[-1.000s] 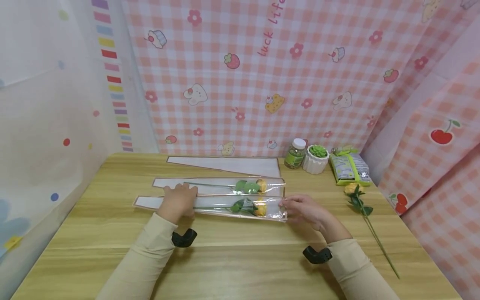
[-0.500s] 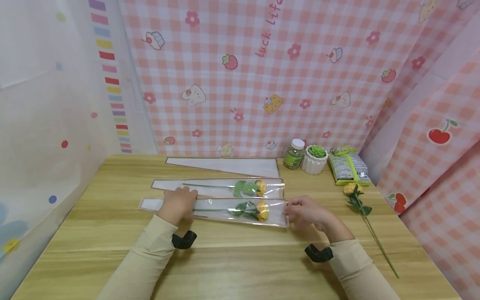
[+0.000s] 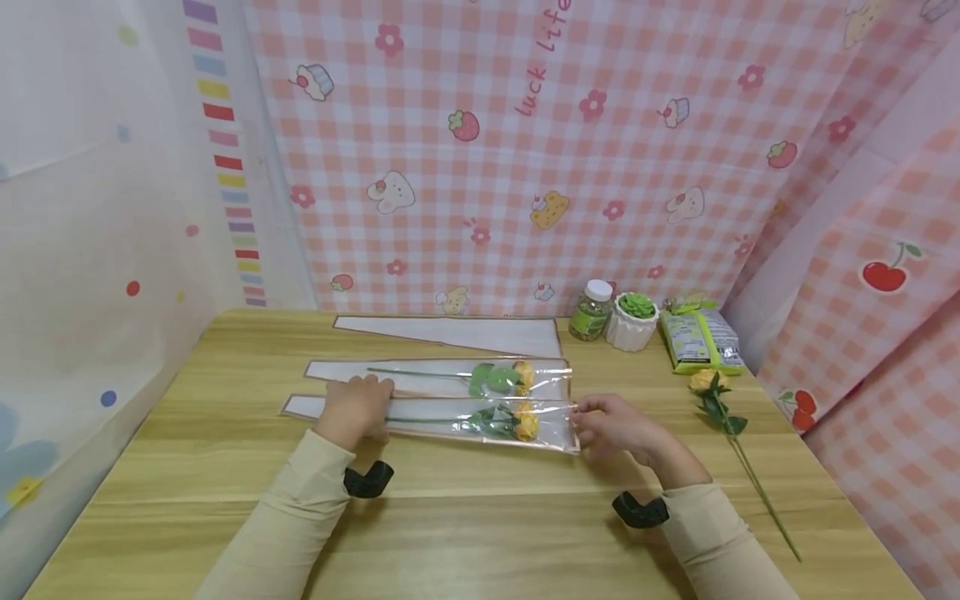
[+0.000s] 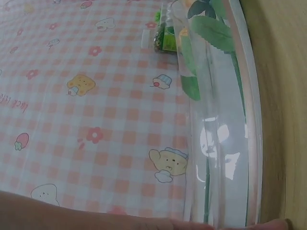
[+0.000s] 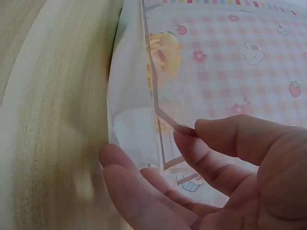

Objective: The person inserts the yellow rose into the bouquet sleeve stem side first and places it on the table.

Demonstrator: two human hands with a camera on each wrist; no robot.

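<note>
In the head view, a clear flower sleeve [image 3: 438, 429] with a white back and pinkish-brown edges holds a yellow rose [image 3: 527, 422]. My left hand [image 3: 356, 408] grips across its narrow part, covering some of the stem. At the wide end, my right hand [image 3: 611, 423] pinches the rim; in the right wrist view, thumb and index finger [image 5: 192, 143] hold the sleeve's edge. Just behind lies a second sleeve [image 3: 435, 387] with another yellow rose [image 3: 523, 379] inside. The left wrist view shows the sleeve [image 4: 232, 158] running away from the left hand [image 4: 216, 226].
An unfilled white sleeve [image 3: 495, 332] lies at the back. Beside it stand a lidded jar [image 3: 590, 312], a potted succulent [image 3: 632, 323] and a green packet [image 3: 701, 340]. A loose yellow rose [image 3: 723, 417] lies on the wooden table [image 3: 480, 533] at the right. A checked cloth [image 3: 487, 167] hangs behind.
The near sleeve has shifted slightly right and toward me, with its rose. My right hand has moved a little the same way; the left hand has hardly moved.
</note>
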